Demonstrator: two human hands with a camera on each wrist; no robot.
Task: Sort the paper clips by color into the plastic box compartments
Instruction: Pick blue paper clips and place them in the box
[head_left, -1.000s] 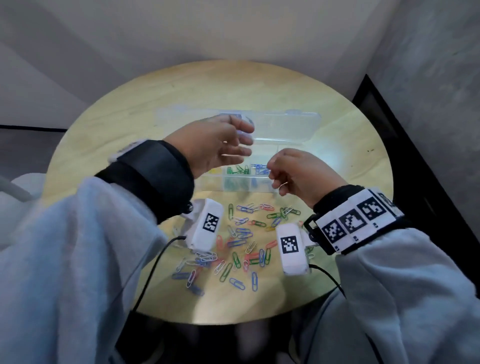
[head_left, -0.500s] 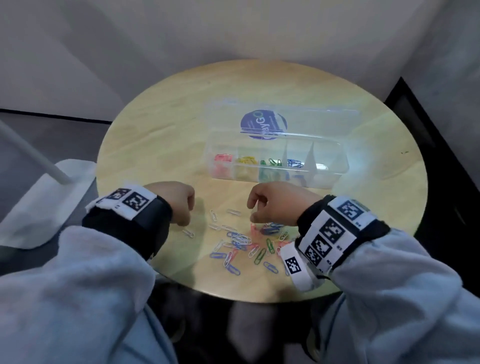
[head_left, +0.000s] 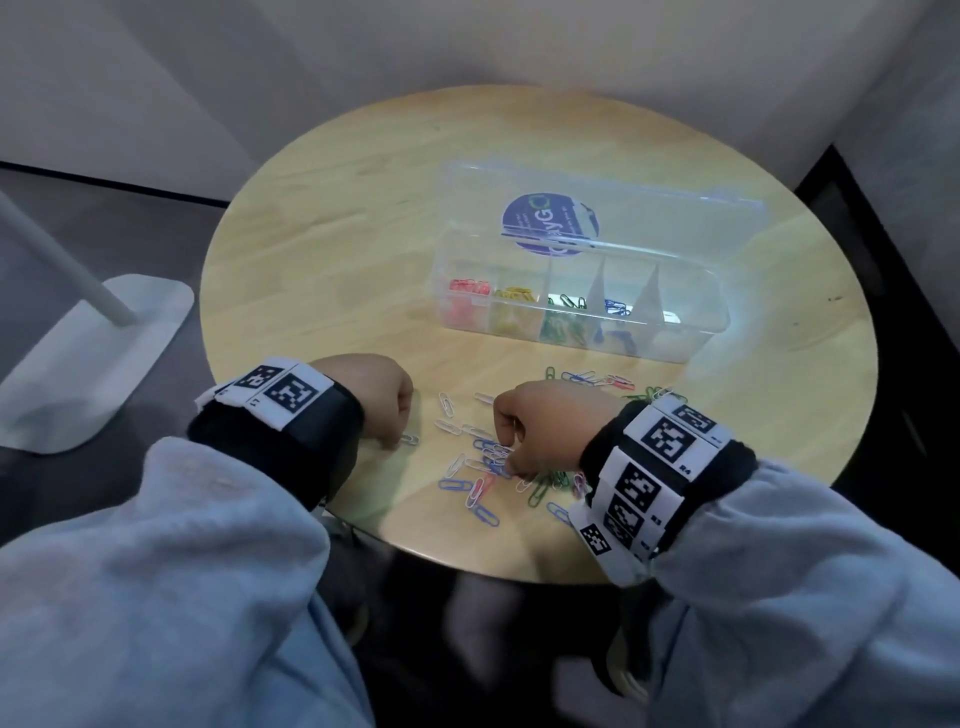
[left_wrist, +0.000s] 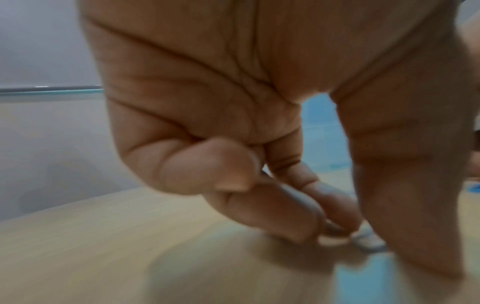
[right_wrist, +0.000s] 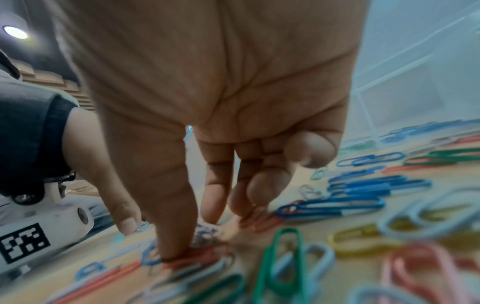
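Observation:
A clear plastic box (head_left: 696, 332) stands open on the round table, with red, yellow, green and blue clips in separate compartments. Loose paper clips (head_left: 483, 488) of mixed colours lie in front of it. My left hand (head_left: 392, 439) is curled at the pile's left edge; in the left wrist view its thumb and forefinger pinch a pale paper clip (left_wrist: 369, 242) on the wood. My right hand (head_left: 511, 465) reaches down into the pile. In the right wrist view its thumb and forefinger close on a white paper clip (right_wrist: 207, 233), the thumb pressing a red clip (right_wrist: 197, 257).
The box's open lid (head_left: 649, 218) with a round blue sticker lies behind the compartments. The table's near edge (head_left: 467, 561) is close below the pile. A white stand base (head_left: 88, 358) sits on the floor to the left. Walls close in behind and to the right.
A second ago both hands were raised at the box. They have come down to the loose clips near the table's front, and their fingers now close on clips there.

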